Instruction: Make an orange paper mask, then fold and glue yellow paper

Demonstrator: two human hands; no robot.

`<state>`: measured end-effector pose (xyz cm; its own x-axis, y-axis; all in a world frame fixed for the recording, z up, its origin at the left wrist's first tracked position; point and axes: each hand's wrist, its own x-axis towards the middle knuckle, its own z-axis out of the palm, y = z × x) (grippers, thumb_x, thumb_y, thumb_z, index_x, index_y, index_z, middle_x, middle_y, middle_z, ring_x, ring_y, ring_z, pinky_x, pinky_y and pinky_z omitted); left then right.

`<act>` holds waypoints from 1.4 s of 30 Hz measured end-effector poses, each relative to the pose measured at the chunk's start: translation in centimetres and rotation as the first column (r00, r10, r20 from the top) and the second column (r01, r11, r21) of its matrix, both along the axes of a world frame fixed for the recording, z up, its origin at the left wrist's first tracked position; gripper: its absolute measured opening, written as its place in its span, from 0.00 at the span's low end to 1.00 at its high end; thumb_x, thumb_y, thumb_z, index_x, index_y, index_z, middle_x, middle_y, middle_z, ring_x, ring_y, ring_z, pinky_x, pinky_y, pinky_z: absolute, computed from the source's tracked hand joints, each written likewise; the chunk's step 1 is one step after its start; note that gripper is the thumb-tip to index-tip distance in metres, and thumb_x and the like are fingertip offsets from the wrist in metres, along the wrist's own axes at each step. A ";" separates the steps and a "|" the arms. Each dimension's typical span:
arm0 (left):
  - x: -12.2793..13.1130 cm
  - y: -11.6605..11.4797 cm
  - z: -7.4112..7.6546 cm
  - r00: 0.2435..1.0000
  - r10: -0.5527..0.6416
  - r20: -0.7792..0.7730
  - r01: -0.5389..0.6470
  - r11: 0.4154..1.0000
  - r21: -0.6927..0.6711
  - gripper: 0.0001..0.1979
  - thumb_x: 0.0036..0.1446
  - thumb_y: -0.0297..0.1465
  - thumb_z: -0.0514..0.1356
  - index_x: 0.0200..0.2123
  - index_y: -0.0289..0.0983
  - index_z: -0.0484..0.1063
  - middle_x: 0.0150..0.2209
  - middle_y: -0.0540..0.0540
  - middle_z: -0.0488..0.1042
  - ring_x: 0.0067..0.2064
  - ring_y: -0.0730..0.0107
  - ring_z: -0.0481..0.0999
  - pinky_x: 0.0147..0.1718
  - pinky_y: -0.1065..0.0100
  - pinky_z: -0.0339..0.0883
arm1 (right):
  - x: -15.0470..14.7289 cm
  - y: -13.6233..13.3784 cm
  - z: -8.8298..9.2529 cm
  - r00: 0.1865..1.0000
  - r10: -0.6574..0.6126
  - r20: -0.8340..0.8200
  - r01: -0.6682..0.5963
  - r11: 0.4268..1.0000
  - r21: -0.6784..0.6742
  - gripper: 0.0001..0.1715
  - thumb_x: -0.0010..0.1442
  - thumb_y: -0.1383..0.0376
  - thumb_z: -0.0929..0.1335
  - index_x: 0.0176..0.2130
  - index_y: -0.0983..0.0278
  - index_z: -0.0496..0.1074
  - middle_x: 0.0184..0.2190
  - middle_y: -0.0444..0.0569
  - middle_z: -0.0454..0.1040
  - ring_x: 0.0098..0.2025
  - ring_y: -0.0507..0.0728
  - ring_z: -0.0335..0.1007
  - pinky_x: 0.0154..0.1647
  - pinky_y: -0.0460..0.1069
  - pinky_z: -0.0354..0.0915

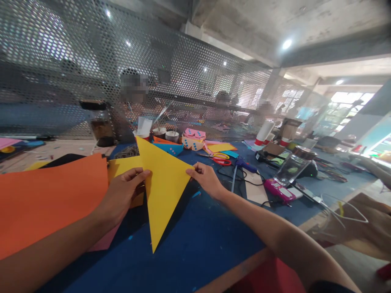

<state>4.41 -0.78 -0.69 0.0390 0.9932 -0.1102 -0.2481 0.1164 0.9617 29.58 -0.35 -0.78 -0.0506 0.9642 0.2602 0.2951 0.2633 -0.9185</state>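
Both hands hold up a yellow paper folded into a triangle (163, 187) above a blue table (195, 248). My left hand (124, 193) pinches its left edge, thumb on top, fingers closed. My right hand (205, 178) pinches the right corner between thumb and fingers. The triangle's long point hangs down toward me.
Large orange sheets (45, 195) lie at the left, with pink paper under them. Red-handled scissors (218, 158), coloured paper pieces, cups (142, 134), a glue gun (244, 166) with cable and a pink device (279, 190) lie farther back. A perforated metal screen (76, 73) stands behind; people sit beyond it.
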 end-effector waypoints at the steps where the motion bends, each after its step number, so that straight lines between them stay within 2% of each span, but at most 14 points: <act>1: 0.0 0.0 0.0 1.000 -0.002 -0.004 0.002 1.000 0.000 0.19 0.45 0.41 0.76 0.39 0.40 0.80 0.45 0.44 0.84 0.40 0.61 0.85 0.34 0.70 0.81 | 0.0 0.0 0.0 1.000 0.001 -0.002 -0.001 1.000 0.001 0.20 0.56 0.49 0.74 0.30 0.62 0.71 0.25 0.43 0.74 0.31 0.54 0.72 0.32 0.47 0.63; 8: 0.0 -0.3 0.1 1.000 -0.008 -0.017 0.008 1.000 -0.007 0.19 0.46 0.40 0.76 0.40 0.40 0.79 0.46 0.44 0.84 0.40 0.60 0.85 0.33 0.69 0.81 | 0.0 -0.1 0.1 1.000 0.006 -0.002 -0.006 1.000 0.013 0.13 0.58 0.56 0.73 0.31 0.63 0.71 0.26 0.42 0.74 0.31 0.53 0.71 0.35 0.47 0.64; 13: -0.1 0.0 -0.2 1.000 -0.009 -0.030 0.010 0.999 0.030 0.17 0.49 0.40 0.74 0.41 0.40 0.78 0.46 0.43 0.84 0.41 0.61 0.85 0.36 0.69 0.81 | 0.0 -0.1 0.1 1.000 0.006 0.003 -0.006 1.000 0.012 0.12 0.58 0.57 0.73 0.32 0.63 0.72 0.27 0.43 0.75 0.32 0.53 0.71 0.35 0.47 0.63; 20: -0.1 -0.2 0.1 1.000 -0.009 0.001 0.009 1.000 0.016 0.17 0.48 0.37 0.74 0.40 0.40 0.78 0.44 0.44 0.85 0.38 0.61 0.86 0.34 0.68 0.81 | 0.0 -0.1 0.2 1.000 -0.003 0.024 0.003 1.000 0.008 0.13 0.58 0.56 0.72 0.32 0.63 0.71 0.28 0.43 0.74 0.32 0.54 0.71 0.35 0.47 0.64; 23: 0.1 -0.4 0.6 1.000 -0.018 -0.004 0.018 0.999 -0.032 0.17 0.48 0.38 0.74 0.41 0.40 0.79 0.44 0.43 0.85 0.37 0.57 0.86 0.31 0.66 0.82 | 0.0 -0.2 0.2 1.000 0.011 0.018 -0.012 1.000 0.005 0.14 0.58 0.55 0.72 0.32 0.62 0.71 0.28 0.43 0.75 0.33 0.54 0.71 0.35 0.47 0.64; 27: 0.4 -0.3 0.8 0.995 -0.095 0.022 0.097 0.987 -0.127 0.20 0.46 0.38 0.76 0.44 0.43 0.82 0.46 0.41 0.85 0.39 0.52 0.87 0.32 0.63 0.83 | -0.1 -0.3 0.1 0.998 0.055 -0.006 -0.055 0.998 -0.011 0.16 0.56 0.53 0.73 0.32 0.62 0.71 0.27 0.42 0.74 0.31 0.53 0.70 0.34 0.47 0.63; 30: 0.4 -0.2 0.7 0.993 -0.113 0.033 0.117 0.979 -0.167 0.20 0.44 0.36 0.78 0.43 0.41 0.83 0.45 0.39 0.86 0.40 0.51 0.87 0.34 0.62 0.83 | -0.2 -0.4 0.1 0.996 0.091 -0.002 -0.091 0.996 -0.022 0.17 0.57 0.52 0.73 0.32 0.63 0.71 0.26 0.43 0.74 0.31 0.53 0.70 0.35 0.47 0.63; 34: 0.4 -0.4 0.8 0.994 -0.106 0.026 0.109 0.976 -0.188 0.21 0.44 0.35 0.78 0.42 0.40 0.83 0.43 0.40 0.86 0.38 0.52 0.87 0.32 0.64 0.83 | -0.2 -0.6 0.4 0.995 0.095 0.032 -0.095 0.995 -0.027 0.18 0.57 0.51 0.73 0.32 0.63 0.72 0.27 0.43 0.75 0.31 0.53 0.70 0.34 0.47 0.62; 38: 0.1 -0.2 0.8 0.993 -0.119 0.016 0.120 0.982 -0.143 0.20 0.45 0.36 0.77 0.42 0.40 0.82 0.42 0.41 0.86 0.36 0.55 0.86 0.31 0.65 0.82 | 0.1 -0.5 0.5 0.996 0.086 0.026 -0.085 0.996 -0.022 0.20 0.56 0.49 0.75 0.31 0.62 0.72 0.26 0.42 0.75 0.31 0.54 0.70 0.35 0.48 0.63; 42: -0.7 1.1 0.2 0.996 -0.089 -0.019 0.089 0.996 -0.026 0.18 0.45 0.38 0.78 0.36 0.37 0.80 0.44 0.40 0.85 0.41 0.60 0.85 0.37 0.69 0.80 | 0.5 -0.2 0.5 0.998 0.054 0.017 -0.054 0.998 -0.014 0.19 0.57 0.51 0.74 0.31 0.63 0.72 0.26 0.42 0.74 0.31 0.54 0.70 0.35 0.48 0.63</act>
<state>3.72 0.32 -0.47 0.1247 0.9828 -0.1362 -0.2163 0.1609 0.9630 30.03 -0.54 -0.30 -0.1071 0.9634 0.2457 0.2962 0.2668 -0.9171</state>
